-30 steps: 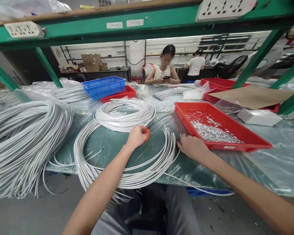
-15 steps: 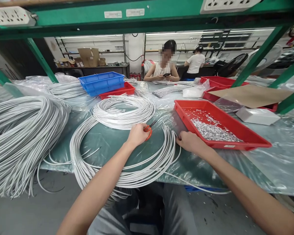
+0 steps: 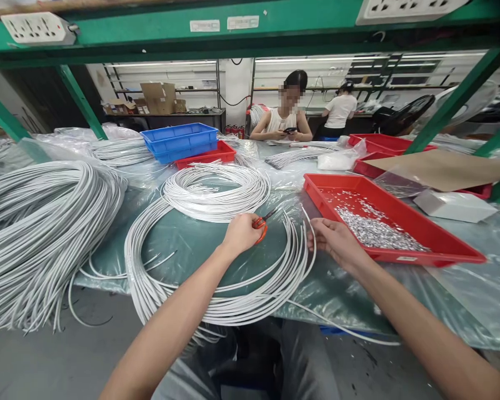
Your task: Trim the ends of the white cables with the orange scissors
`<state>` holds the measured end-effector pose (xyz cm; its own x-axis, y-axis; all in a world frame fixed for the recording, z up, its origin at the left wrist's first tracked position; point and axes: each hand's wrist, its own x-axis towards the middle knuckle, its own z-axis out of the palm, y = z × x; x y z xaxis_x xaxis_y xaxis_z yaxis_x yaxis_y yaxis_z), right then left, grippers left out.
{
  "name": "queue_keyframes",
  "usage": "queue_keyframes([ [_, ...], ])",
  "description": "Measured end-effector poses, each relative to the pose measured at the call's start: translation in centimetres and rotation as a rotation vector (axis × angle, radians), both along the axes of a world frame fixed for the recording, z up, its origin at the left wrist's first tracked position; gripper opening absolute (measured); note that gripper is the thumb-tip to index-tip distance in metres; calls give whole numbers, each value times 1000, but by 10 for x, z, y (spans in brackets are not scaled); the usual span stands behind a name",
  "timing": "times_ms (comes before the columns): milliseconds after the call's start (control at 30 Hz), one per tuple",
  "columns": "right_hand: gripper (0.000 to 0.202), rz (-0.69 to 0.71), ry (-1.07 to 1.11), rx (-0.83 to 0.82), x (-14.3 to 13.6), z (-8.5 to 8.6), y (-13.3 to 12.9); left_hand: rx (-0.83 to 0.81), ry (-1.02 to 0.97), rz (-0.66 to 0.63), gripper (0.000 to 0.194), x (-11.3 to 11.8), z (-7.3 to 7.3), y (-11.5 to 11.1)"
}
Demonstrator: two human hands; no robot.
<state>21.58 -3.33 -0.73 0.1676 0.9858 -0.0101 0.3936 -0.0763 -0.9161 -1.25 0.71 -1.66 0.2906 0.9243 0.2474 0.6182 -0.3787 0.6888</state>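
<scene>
My left hand [image 3: 242, 232] is closed around the orange handles of a small pair of scissors [image 3: 261, 229]; their dark blades point up and to the right. My right hand [image 3: 331, 239] has its fingers loosely curled at one white cable [image 3: 315, 247], whose free tip stands up above the fingertips. Beside it, several more cable ends fan upward from a large loose coil of white cables [image 3: 250, 308] in front of me. A second, tighter coil of white cables [image 3: 216, 191] lies just beyond my left hand.
At the left hangs a thick bundle of white cables [image 3: 45, 222] over the table edge. A red tray [image 3: 400, 219] of small shiny metal pieces stands right of my right hand. Farther back are a blue bin [image 3: 181, 141], a white box [image 3: 454, 204] and a seated person [image 3: 289, 119] holding a phone.
The cable at my right hand now stands upright, its tip above the fingers, which have loosened from a tighter pinch. My left hand keeps the scissors. The whole view has shifted slightly.
</scene>
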Motion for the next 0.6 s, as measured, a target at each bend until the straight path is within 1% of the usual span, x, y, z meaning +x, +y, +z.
queue_keyframes([
  [100,20,73,378,-37,-15,11,3,7,-17,9,16,0,0,0],
  [167,22,133,544,-79,-29,14,9,17,-34,26,16,-2,0,2],
  [267,23,207,563,-90,-54,7,19,39,-68,69,15,-5,1,6],
  [333,32,225,557,-58,-69,-3,24,52,-91,101,16,-7,1,8],
  [400,38,233,547,-4,-79,-13,25,61,-112,120,16,-8,1,9],
  [467,39,259,539,51,-80,-19,23,67,-125,123,16,-8,1,8],
  [533,38,300,545,79,-74,-21,21,64,-141,114,16,-7,1,7],
  [600,35,333,577,29,-64,-18,21,48,-180,98,18,-7,3,6],
])
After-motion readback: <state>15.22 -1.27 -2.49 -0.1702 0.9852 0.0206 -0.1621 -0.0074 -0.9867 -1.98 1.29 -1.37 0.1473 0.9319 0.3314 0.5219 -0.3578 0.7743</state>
